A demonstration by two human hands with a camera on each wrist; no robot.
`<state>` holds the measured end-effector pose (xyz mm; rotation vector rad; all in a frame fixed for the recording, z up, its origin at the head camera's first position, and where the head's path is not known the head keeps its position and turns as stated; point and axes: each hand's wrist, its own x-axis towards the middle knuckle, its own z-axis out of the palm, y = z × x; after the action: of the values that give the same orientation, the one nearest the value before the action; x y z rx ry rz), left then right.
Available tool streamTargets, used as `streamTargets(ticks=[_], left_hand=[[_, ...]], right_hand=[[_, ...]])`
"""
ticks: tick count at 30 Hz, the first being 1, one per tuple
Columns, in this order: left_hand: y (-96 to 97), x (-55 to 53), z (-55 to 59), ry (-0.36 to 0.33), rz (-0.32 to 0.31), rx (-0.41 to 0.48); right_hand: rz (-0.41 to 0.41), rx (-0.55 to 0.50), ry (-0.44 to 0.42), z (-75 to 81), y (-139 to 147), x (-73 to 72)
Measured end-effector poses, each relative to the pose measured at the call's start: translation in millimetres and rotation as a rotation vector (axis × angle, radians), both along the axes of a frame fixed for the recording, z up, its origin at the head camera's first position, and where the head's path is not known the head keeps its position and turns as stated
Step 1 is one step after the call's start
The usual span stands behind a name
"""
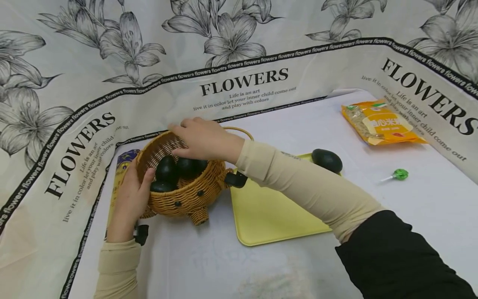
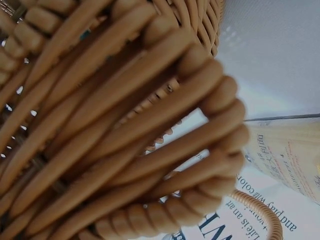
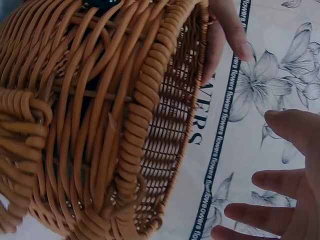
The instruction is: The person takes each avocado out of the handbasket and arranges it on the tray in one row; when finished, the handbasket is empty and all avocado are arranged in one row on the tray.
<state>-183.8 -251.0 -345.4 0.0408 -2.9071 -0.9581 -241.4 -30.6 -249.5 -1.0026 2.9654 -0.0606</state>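
Observation:
A brown wicker basket shaped like an animal, with button eyes and a snout, sits tilted on the left of the table. Several dark green avocados lie inside it. My left hand grips its left side, thumb at the rim. Over the basket's far rim reaches my right hand; in the right wrist view its fingers are spread and hold nothing. Woven wicker fills most of the left wrist view. Another avocado lies on the yellow tray, partly behind my right forearm.
An orange snack bag lies at the back right, with a green lollipop in front of it. Left of the basket is a yellow and purple package, partly hidden by my left hand. A flower-printed sheet hangs behind.

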Motion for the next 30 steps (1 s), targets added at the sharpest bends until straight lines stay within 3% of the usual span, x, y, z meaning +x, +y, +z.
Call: streamTargets(ticks=[8,14,18,23,27,30], left_hand=[[-3.8,3.3,3.8,-0.015,0.014,-0.012],[-8.1,4.6,5.3,-0.036,-0.008,-0.042],[-11.2,3.5,10.5,-0.058,-0.071,-0.067],[-11.0,-0.6,27.7,-0.048,-0.174,-0.151],[-9.3,-5.5,46.8,-0.052,-0.268,-0.266],[-5.4,-12.1,57.8,-0.067,-0.362,-0.338]], right_hand=[[0.068,0.009,-0.132,-12.2,-23.4,-11.8],[-0.043,-0.026,-0.17,-29.7,-16.4,-21.0],[-0.104,-0.172,-0.237,-47.0,-1.0,-31.0],[-0.075,-0.393,-0.382,-66.8,24.1,-39.6],[-0.034,-0.498,-0.403,-77.2,38.9,-39.4],[-0.015,-0.521,-0.398,-83.3,44.4,-37.7]])
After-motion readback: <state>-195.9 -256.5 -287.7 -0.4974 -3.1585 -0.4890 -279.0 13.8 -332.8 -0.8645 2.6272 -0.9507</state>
